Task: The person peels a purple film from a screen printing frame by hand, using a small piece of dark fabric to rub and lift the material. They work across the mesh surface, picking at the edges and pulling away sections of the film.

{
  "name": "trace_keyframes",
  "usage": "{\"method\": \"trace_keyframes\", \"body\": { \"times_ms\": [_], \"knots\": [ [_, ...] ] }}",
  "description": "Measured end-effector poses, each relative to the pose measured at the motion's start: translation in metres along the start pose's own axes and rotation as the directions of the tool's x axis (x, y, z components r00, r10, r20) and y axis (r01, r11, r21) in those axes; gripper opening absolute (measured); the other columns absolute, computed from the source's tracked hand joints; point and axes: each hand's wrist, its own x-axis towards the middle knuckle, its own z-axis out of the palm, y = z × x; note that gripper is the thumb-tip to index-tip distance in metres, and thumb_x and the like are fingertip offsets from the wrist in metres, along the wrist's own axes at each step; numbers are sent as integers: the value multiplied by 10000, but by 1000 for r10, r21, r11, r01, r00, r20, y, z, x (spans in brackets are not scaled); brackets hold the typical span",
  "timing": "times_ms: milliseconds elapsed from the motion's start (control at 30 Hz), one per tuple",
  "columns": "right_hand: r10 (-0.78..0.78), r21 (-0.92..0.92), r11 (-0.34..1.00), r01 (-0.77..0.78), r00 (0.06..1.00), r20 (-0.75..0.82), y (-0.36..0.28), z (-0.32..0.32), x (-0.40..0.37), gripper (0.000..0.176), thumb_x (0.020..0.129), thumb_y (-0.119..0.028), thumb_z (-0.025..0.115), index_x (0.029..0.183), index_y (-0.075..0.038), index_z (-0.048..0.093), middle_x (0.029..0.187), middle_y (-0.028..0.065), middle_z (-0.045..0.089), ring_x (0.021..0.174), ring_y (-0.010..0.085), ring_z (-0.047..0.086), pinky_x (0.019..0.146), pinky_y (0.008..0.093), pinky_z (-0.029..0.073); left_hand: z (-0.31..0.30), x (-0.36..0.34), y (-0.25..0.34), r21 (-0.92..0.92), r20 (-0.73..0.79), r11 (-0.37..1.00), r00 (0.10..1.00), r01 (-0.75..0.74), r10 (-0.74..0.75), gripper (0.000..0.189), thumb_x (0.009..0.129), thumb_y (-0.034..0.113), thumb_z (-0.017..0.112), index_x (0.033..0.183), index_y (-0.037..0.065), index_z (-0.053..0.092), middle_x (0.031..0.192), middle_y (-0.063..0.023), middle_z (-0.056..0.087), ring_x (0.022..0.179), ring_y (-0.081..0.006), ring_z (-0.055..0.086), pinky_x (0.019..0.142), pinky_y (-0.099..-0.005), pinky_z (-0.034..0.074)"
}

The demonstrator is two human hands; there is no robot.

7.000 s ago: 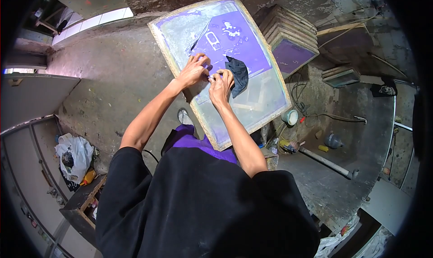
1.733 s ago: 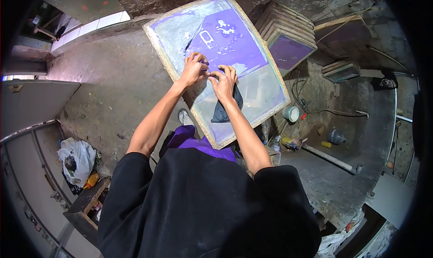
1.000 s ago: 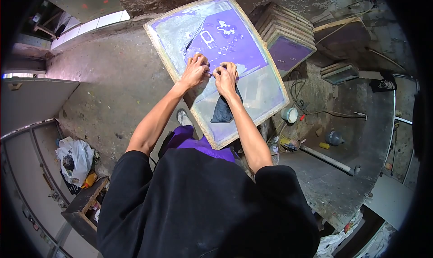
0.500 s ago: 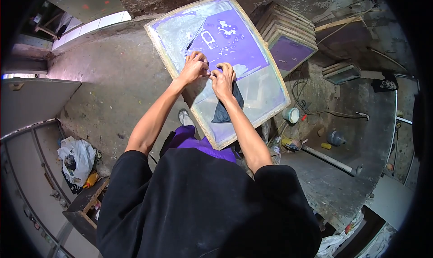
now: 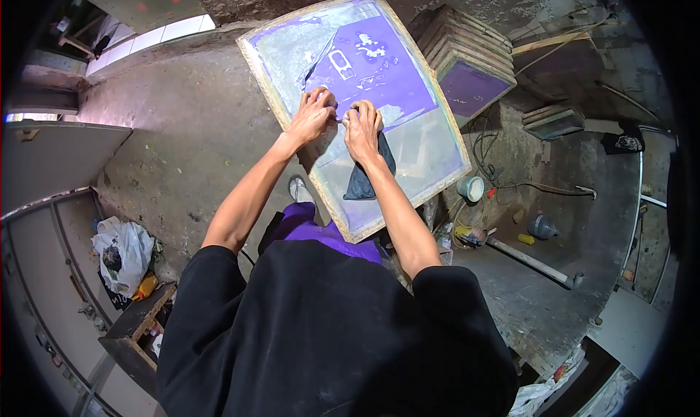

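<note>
In front of me a large silk-screen frame (image 5: 467, 151) with a pale wooden edge lies tilted. Its mesh is greyish, with a purple coated area (image 5: 397, 74) showing light shapes. My left hand (image 5: 313, 116) is over the mesh at the lower left edge of the purple area, fingers curled and pinched. Close beside it, my right hand (image 5: 361, 130) has bent fingers, thumb toward the left hand. Whatever is between the fingertips is too small to make out. A dark cloth (image 5: 359, 183) lies on the mesh under my right wrist.
Several stacked frames (image 5: 470, 78) stand behind at the right. A white bucket (image 5: 472, 189), a hose (image 5: 543, 185), a pipe (image 5: 532, 260) and a clear jug (image 5: 542, 227) are around the wash basin. A plastic bag (image 5: 122, 256) sits at the left.
My fingertips have drawn slightly apart, with the left hand a little lower. The frame appears shifted very slightly to the right in view.
</note>
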Motion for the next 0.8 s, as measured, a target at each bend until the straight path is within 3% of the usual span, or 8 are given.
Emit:
{"method": "trace_keyframes", "body": {
  "times_ms": [267, 400, 533, 633, 800],
  "knots": [
    [28, 80, 996, -27, 999, -16, -18, -18, 1, 173, 836, -85, 731, 1000, -48, 690, 1333, 146, 554, 1366, 373, 430, 1127, 553, 298, 8, 7, -8, -21, -11, 999, 1000, -29, 29, 333, 664, 129, 790, 988, 109, 717, 1247, -59, 592, 1339, -327, 435, 1028, -468, 350],
    [43, 81, 996, -43, 999, -10, -16, -9, 1, 185, 819, -64, 740, 1000, -49, 708, 1352, 147, 551, 1377, 371, 424, 1136, 545, 299, 4, 11, -12, -33, 22, 999, 999, -25, 26, 301, 705, 208, 835, 962, 109, 713, 1283, -55, 595, 1352, -328, 438, 1018, -487, 355],
    [-7, 20, 1000, 7, 1000, 12, -8, 1, 5, 216, 814, -54, 744, 1026, -44, 703, 1343, 153, 551, 1375, 371, 427, 1136, 542, 303, -4, 14, -6, -64, 10, 998, 1000, -23, 24, 320, 703, 180, 823, 998, 122, 712, 1150, -17, 651, 1272, -283, 501, 1019, -453, 345],
    [-4, 30, 1000, 4, 1000, 10, -8, 2, 5, 224, 818, -59, 744, 1035, -40, 694, 1337, 154, 551, 1375, 371, 427, 1130, 544, 306, -20, 14, -1, -128, 182, 987, 981, 99, -74, 347, 699, 166, 825, 1029, 133, 724, 1062, -10, 696, 1207, -265, 552, 1010, -438, 346],
    [8, 49, 999, -8, 1000, 8, -8, 3, 4, 231, 828, -66, 740, 1047, -32, 677, 1327, 157, 552, 1376, 373, 425, 1119, 546, 311, -19, 0, -6, -62, 110, 997, 993, 39, -32, 371, 707, 157, 807, 1070, 132, 739, 1001, -15, 718, 1172, -264, 577, 1003, -429, 349]
  ]
}}
